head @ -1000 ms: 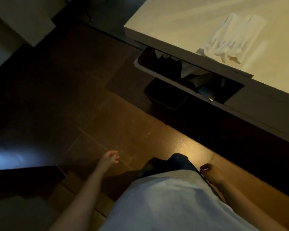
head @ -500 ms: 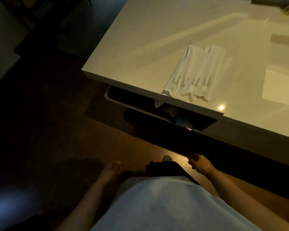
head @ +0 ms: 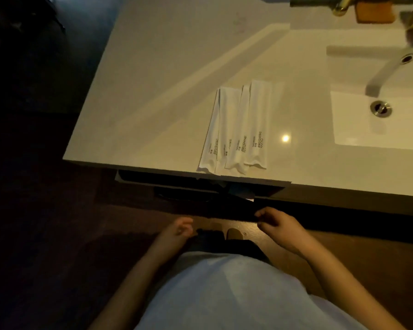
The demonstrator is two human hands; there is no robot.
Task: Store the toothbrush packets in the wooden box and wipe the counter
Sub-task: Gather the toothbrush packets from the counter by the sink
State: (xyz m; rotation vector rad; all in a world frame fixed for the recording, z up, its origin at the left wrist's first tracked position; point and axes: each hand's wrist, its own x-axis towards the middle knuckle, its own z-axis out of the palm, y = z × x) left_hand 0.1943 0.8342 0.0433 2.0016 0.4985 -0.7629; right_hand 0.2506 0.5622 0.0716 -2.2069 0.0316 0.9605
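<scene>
Lying side by side and partly overlapping, four white toothbrush packets point(head: 234, 132) sit on the pale counter point(head: 153, 91) with their printed ends right at the front edge, one corner seeming to reach slightly past it, and that is where the main risk appears to lie: a hurried sweep or a nudge from below as a hand rises could push one or more over the lip and into the dark open shelf point(head: 200, 189) under the counter or onto the floor, where the dim light would make a thin white sleeve hard to find. Because the packets overlap and look slick, grabbing them as a bunch could also let one slide out of the stack. The wooden box cannot be picked out with certainty; an orange-brown object point(head: 370, 11) sits at the far edge near the tap point(head: 386, 70), but it is too blurred to identify, so carrying packets across the basin point(head: 377, 122) toward it could risk dropping one into the sink. No cloth for wiping is visible. Both hands hang low in front of the body, below the counter's front edge and well apart from the packets. The left hand point(head: 177, 232) has its fingers loosely curled and holds nothing. The right hand point(head: 279, 225) is likewise loosely curled with knuckles forward, thumb tucked near the fingers, gripping nothing visible.
</scene>
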